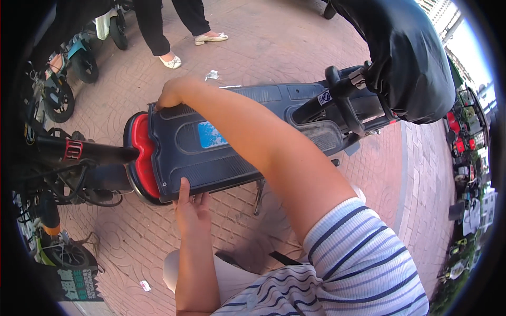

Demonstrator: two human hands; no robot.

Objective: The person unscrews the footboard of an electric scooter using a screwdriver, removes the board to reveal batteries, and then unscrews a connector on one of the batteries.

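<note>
A dark plastic footboard cover (182,163) with ridged pads and a blue sticker lies along the deck of an electric scooter, beside a curved red piece (145,158) at its left end. My left hand (192,210) grips the cover's near edge at the left corner, thumb up along the side and fingers curled beneath. Stretched diagonally over the board, my right arm ends in my right hand (169,96), which grips the far left corner; some of its fingertips are hidden behind the edge. A black stem (100,151) stands left of the red piece.
A person's legs in dark trousers (153,31) stand beyond the scooter. Parked two-wheelers (79,63) line the left and far right (464,147). A black covered seat (406,68) rises at right. A metal stand (259,197) reaches the paved ground (126,247), where small litter lies.
</note>
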